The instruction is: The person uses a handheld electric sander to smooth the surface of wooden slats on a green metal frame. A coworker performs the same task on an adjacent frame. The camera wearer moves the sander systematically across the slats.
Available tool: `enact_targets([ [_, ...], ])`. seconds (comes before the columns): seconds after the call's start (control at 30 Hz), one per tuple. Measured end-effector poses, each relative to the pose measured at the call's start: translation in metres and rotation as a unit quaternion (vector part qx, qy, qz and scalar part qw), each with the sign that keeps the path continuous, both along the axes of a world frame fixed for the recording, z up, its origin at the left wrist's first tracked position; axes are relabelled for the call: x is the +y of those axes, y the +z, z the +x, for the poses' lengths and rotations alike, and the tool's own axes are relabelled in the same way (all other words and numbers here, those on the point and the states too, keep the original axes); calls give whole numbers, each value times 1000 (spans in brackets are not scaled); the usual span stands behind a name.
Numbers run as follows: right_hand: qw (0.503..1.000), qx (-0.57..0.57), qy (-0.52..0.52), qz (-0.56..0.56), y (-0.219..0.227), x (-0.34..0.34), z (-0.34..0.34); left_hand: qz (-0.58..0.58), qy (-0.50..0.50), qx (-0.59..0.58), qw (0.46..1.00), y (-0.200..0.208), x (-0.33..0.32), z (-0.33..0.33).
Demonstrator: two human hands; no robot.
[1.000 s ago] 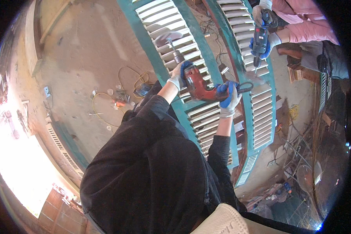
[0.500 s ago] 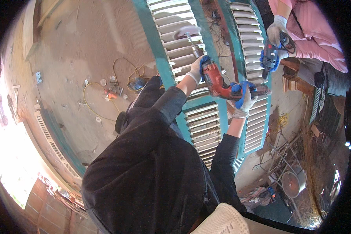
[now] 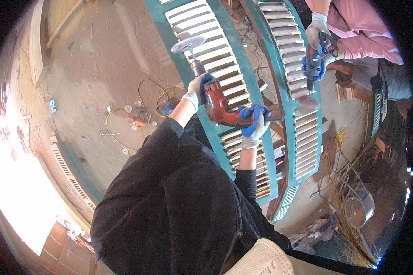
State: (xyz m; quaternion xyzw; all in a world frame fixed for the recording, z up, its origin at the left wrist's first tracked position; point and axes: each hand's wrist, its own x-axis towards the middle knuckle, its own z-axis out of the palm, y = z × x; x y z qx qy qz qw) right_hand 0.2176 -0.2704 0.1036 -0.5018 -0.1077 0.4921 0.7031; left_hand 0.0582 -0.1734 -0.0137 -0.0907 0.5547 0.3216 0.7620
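A red power drill (image 3: 219, 103) with a round sanding disc (image 3: 188, 44) on its shaft lies across both my hands. My left hand (image 3: 198, 90), in a white and blue work glove, is wrapped round the front of the body behind the chuck (image 3: 198, 67). Gloved the same way, my right hand (image 3: 254, 123) grips the rear handle. Below the tool is a louvered shutter (image 3: 224, 62) with a teal frame and whitish slats. The disc is over the shutter's left frame edge; whether it touches cannot be told.
A co-worker in pink (image 3: 374, 46) holds a dark drill (image 3: 313, 64) with a disc over a second teal shutter (image 3: 287, 46) to the right. A yellow cord (image 3: 108, 120) lies on the floor at left. A round fan (image 3: 357, 211) stands at lower right.
Both my hands have moved left with the drill, carrying the disc from the slats to the shutter's left frame edge. The co-worker's drill has shifted slightly, and its disc now shows.
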Motion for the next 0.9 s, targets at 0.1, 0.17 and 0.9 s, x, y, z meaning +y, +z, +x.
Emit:
enact_targets([
  [0.1,998,18,-62,1,-2,-21,0,6,-26,20,999,15,-6,4],
  [0.17,997,35,-57,33,-9,-36,15,20,-42,20,999,11,-12,18],
  [0.9,995,-30,-63,-67,7,-20,-7,-75,-69,26,994,15,-9,8],
])
